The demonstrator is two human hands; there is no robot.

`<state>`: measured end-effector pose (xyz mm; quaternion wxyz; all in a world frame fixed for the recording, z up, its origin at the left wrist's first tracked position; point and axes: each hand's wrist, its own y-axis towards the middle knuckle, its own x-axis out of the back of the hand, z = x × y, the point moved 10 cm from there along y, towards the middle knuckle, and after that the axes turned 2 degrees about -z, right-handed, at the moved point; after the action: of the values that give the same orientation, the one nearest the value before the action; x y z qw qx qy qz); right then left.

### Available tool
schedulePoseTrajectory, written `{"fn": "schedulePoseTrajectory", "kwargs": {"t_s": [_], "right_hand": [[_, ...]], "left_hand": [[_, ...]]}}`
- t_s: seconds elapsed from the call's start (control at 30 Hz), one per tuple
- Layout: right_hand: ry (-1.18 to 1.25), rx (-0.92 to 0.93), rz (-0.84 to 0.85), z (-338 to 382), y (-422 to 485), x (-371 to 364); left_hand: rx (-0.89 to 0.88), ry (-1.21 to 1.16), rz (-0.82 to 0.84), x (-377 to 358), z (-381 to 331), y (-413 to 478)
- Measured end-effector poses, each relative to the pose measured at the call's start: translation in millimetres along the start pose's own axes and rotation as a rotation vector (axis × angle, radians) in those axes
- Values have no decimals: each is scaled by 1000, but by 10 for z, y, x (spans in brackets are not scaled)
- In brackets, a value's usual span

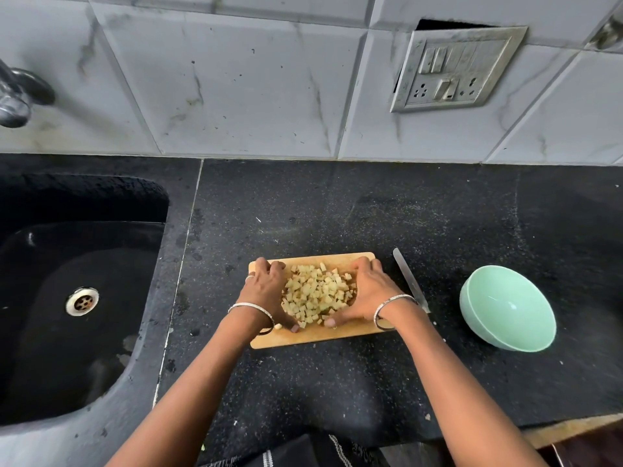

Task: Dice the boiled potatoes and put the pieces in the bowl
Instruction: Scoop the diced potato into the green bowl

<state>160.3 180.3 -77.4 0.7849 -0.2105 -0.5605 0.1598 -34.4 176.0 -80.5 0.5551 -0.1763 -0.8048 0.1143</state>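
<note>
A heap of diced potato pieces lies in the middle of a wooden cutting board on the black counter. My left hand cups the heap from its left side and my right hand cups it from the right, fingers lightly curved against the pieces and thumbs down on the board near the front. A knife lies on the counter just right of the board, partly hidden by my right wrist. The empty mint-green bowl stands tilted further right.
A black sink with a metal drain fills the left side, and a tap juts out above it. The tiled wall behind carries a switch panel. The counter's front edge runs along the lower right.
</note>
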Motion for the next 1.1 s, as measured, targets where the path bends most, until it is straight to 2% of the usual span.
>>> {"fn": "schedulePoseTrajectory", "kwargs": {"t_s": [0.27,0.63,0.93,1.1], "right_hand": [[-81,137,-49,459,52,-168],[-74,243,-30,643,49,-140],[38,244,-41,619,54,-59],[179,205,-14,502,22,-7]], "left_hand": [[-28,-167,-15,-39,-105,82],[-49,-91,37,-54,-356,142],[-8,-213,-16,6,-354,163],[26,-317,54,38,-359,116]]}}
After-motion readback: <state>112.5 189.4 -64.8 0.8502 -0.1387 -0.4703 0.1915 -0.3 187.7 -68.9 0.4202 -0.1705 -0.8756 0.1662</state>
